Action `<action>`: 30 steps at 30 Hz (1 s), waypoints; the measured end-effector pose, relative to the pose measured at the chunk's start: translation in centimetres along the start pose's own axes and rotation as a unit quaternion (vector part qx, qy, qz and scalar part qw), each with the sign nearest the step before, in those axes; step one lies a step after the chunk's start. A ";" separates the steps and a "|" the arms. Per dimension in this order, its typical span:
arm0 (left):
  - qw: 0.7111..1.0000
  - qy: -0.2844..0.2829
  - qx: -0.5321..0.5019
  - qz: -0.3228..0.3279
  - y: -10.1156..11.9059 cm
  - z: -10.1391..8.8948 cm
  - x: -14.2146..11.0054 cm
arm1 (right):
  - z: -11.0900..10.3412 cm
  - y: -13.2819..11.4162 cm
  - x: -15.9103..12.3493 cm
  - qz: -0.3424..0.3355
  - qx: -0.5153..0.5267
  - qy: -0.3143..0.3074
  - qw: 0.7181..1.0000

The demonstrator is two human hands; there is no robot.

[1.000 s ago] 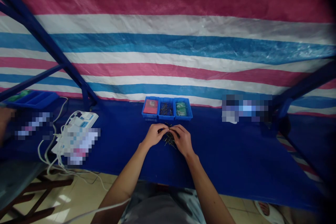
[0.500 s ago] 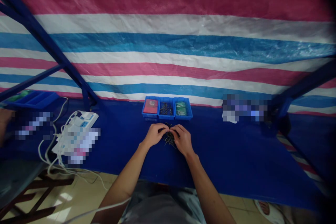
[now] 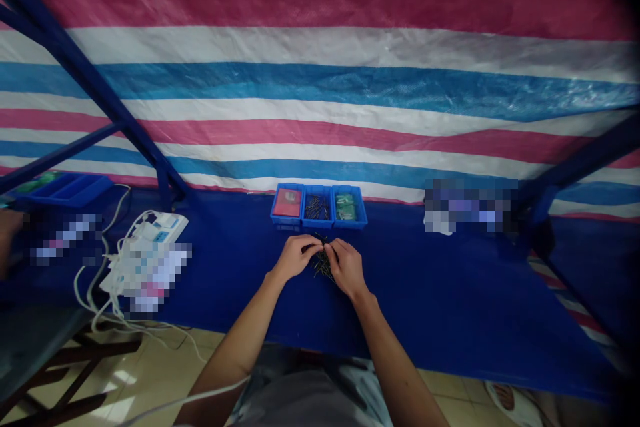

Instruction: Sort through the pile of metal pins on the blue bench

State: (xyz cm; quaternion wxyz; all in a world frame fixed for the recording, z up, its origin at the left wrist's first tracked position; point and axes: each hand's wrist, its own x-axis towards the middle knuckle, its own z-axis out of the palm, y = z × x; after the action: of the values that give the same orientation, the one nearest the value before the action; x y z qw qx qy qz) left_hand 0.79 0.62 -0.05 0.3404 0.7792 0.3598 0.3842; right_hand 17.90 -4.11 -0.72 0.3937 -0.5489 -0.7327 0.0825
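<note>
My left hand [image 3: 296, 256] and my right hand [image 3: 347, 263] meet fingertip to fingertip in the middle of the table. Each is closed in a pinch; whatever sits between the fingers is too small to make out. Beneath them lies a loose pile of dark, thin, screw-like pieces [image 3: 323, 265], partly covered by the hands. Just beyond stand three joined blue bins. The left bin holds a flat red packet [image 3: 287, 203], the middle one dark thin pieces [image 3: 317, 207] like those in the pile, and the right one green-and-white small items [image 3: 346, 207].
A white power strip [image 3: 159, 233] with tangled cables lies to the left, near a blue divided tray [image 3: 70, 189]. Another person's hand [image 3: 9, 240] shows at the left edge. Blue frame bars [image 3: 100, 90] slope on both sides, before a striped tarp [image 3: 320, 93].
My right hand's fingers have shifted slightly at the pinch. My left hand stays nearly still, and the bins have not moved.
</note>
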 end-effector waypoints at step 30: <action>1.000 0.009 0.005 -0.011 -0.1 0.1 0.0 | 0.1 0.7 -0.1 0.001 0.080 0.043 0.996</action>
State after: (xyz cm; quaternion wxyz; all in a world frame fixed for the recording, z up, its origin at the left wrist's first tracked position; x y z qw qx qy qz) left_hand 0.84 0.68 -0.20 0.3374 0.7732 0.3737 0.3855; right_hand 18.34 -3.89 -1.19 0.4672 -0.5195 -0.7057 0.1179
